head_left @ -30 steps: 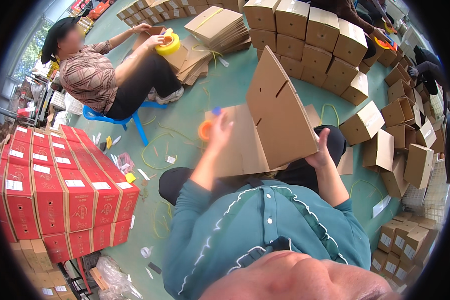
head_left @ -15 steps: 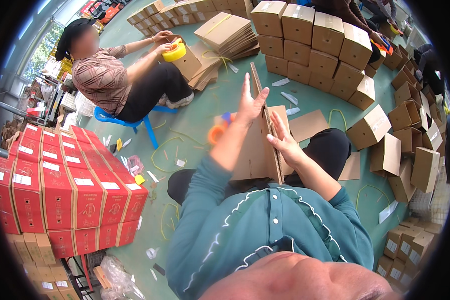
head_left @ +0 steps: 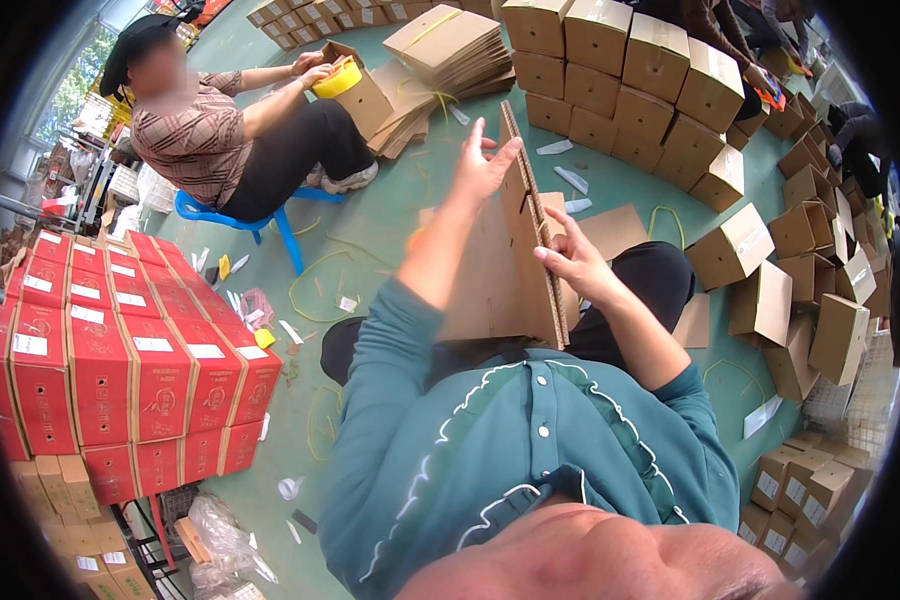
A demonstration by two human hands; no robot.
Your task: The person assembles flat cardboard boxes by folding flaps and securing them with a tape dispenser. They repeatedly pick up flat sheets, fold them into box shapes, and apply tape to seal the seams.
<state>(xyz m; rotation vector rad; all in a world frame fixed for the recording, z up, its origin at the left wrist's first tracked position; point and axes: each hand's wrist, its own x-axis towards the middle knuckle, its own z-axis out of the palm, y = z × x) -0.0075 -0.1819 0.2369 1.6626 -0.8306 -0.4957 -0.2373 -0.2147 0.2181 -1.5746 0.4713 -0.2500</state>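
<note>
A folded sheet of brown carton cardboard [head_left: 533,200] stands upright between my hands, seen almost edge-on, its lower end near my belly. A wider brown panel [head_left: 480,280] spreads to its left over my lap. My left hand [head_left: 484,166] is open at the upper left side of the upright cardboard, fingers apart. Lower down on the right side is my right hand [head_left: 580,260], also open, its thumb and fingertips at the cardboard's edge. Whether either palm presses on the sheet cannot be made out. Something orange is mostly hidden behind my left forearm.
At the far left a person [head_left: 195,150] sits on a blue stool [head_left: 280,225], holding a yellow tape roll [head_left: 337,78] at a carton. Red boxes [head_left: 150,370] are stacked on the left. Brown cartons [head_left: 660,80] stand at the back and right. Flat cardboard [head_left: 450,45] lies piled behind. Other people work far right.
My left hand has shifted slightly up and left, its fingers less straight. My right hand's fingers have bent more toward the cardboard edge. The whole view has shifted a little.
</note>
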